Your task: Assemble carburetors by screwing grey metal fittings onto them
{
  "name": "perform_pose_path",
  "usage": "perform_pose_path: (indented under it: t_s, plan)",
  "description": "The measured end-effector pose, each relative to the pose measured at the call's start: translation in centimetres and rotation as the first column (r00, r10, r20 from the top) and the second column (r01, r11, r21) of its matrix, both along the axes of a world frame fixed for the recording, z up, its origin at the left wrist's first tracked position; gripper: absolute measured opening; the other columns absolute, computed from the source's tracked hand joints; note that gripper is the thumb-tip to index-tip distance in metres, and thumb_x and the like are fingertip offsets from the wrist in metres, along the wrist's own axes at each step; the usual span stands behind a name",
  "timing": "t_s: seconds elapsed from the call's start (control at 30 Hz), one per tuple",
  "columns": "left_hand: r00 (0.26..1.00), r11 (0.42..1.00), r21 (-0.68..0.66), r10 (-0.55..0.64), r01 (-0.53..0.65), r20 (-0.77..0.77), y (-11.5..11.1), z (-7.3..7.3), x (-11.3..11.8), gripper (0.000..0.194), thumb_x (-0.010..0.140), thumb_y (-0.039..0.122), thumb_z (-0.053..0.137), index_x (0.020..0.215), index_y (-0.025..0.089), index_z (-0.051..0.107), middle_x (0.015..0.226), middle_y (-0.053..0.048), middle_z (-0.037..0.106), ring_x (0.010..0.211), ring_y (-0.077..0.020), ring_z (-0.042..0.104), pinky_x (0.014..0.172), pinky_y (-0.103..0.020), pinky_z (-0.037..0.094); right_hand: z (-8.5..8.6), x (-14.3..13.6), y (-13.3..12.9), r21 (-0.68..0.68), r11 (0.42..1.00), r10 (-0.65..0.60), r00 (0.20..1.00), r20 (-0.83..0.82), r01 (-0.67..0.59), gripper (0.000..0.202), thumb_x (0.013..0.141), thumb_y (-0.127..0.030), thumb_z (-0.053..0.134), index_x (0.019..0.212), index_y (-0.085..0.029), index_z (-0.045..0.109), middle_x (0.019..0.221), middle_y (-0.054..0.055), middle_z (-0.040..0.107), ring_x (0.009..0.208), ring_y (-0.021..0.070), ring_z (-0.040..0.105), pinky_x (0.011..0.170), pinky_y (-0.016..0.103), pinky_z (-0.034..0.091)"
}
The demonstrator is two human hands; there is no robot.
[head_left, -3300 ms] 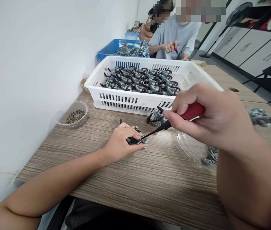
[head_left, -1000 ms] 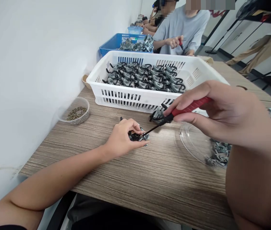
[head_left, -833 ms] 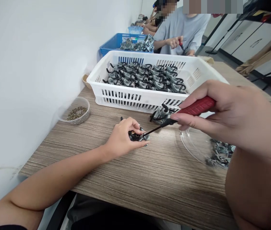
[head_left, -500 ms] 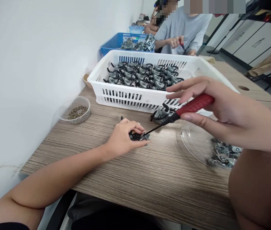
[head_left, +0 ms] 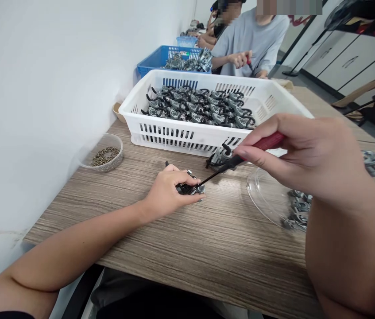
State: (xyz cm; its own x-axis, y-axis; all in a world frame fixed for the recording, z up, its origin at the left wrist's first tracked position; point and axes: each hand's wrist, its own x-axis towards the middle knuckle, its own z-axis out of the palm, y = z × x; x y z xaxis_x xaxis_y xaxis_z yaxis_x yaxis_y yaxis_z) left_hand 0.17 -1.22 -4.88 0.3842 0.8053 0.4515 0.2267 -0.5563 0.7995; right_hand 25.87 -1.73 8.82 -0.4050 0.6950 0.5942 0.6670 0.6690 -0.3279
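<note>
My left hand [head_left: 165, 190] is closed around a small grey and black metal part [head_left: 190, 189], pressing it to the wooden table [head_left: 160, 239]. It looks like a carburetor, though fingers cover much of it. In my right hand [head_left: 307, 155] is a screwdriver [head_left: 270, 141] with a red and black handle, pinched between thumb and fingers. Its dark shaft slants down to the left, and the tip meets the part in my left hand. Just behind the shaft, a similar part with a black hose [head_left: 220, 157] stands by the white basket.
The white basket [head_left: 164, 138] holds rows of similar parts; a blue crate [head_left: 150, 66] sits behind it. Small screws fill a clear tub [head_left: 107, 156] at left. A clear round tray [head_left: 257, 199] with metal pieces lies right. A person in a grey shirt [head_left: 250, 40] works across the table.
My right hand's fingers, spread off the handle before, have closed around the screwdriver. The left hand still holds the part. The view has shifted slightly.
</note>
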Motion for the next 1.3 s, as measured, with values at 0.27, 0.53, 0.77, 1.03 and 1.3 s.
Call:
perform_pose_path:
  t_s: [0.27, 0.53, 0.77, 1.03, 1.3]
  plan:
    - [1.000, 1.000, -0.009, -0.008, 0.008, -0.009, 0.1, 0.1, 0.0, 0.028, 0.075, 0.033, 0.100, 0.099, 0.025, 0.088, 0.096, -0.003, 0.086, 0.093, -0.0243, 0.066, 0.111, -0.054, 0.061, 0.8, 0.6, -0.2, -0.194, 0.963, 0.196, 0.980, 0.029, -0.186, 0.029, 0.098, -0.038, 0.078, 0.121, -0.028, 0.063, 0.121, 0.008, 0.076, 0.107, 0.0265, 0.076, 0.080, 0.037, 0.063]
    - [1.000, 1.000, 0.019, -0.006, 0.006, 0.017, 0.2, -0.4, -0.1, 0.029, 0.075, 0.034, 0.100, 0.099, 0.025, 0.087, 0.094, -0.004, 0.086, 0.094, -0.0244, 0.067, 0.109, -0.053, 0.062, 0.8, 1.4, 0.1, -0.337, 0.889, 0.285, 0.951, -0.120, -0.309, 0.014, 0.105, -0.032, 0.068, 0.119, -0.036, 0.065, 0.117, 0.001, 0.078, 0.104, 0.0244, 0.078, 0.085, 0.041, 0.067]
    - [0.999, 0.999, -0.041, 0.009, -0.011, -0.046, 0.1, -0.4, -0.2, 0.034, 0.075, 0.037, 0.100, 0.104, 0.026, 0.086, 0.097, -0.004, 0.085, 0.098, -0.0264, 0.069, 0.099, -0.049, 0.062, 0.4, 0.6, 0.2, -0.107, 0.986, 0.132, 0.991, 0.000, -0.131, 0.022, 0.098, -0.044, 0.079, 0.103, -0.029, 0.064, 0.079, -0.002, 0.077, 0.063, 0.0193, 0.073, 0.056, 0.034, 0.055]
    - [0.998, 0.999, -0.039, 0.027, -0.030, -0.065, 0.0, 0.1, -0.3, 0.030, 0.073, 0.036, 0.101, 0.094, 0.024, 0.083, 0.094, -0.004, 0.082, 0.096, -0.0261, 0.068, 0.091, -0.044, 0.061, 0.9, -0.3, -0.4, -0.130, 0.988, 0.084, 0.995, 0.051, -0.077, 0.023, 0.101, -0.043, 0.073, 0.116, -0.029, 0.062, 0.102, 0.005, 0.078, 0.087, 0.0252, 0.076, 0.071, 0.039, 0.061]
    - [0.999, 0.999, -0.045, 0.022, -0.024, -0.043, 0.1, -0.3, -0.2, 0.028, 0.073, 0.036, 0.101, 0.088, 0.024, 0.081, 0.089, -0.002, 0.079, 0.094, -0.0246, 0.066, 0.092, -0.044, 0.060, 0.1, 1.8, 0.9, -0.347, 0.777, 0.437, 0.847, -0.303, -0.525, 0.021, 0.099, -0.015, 0.076, 0.110, -0.031, 0.068, 0.114, 0.002, 0.082, 0.106, 0.0220, 0.081, 0.078, 0.033, 0.070]
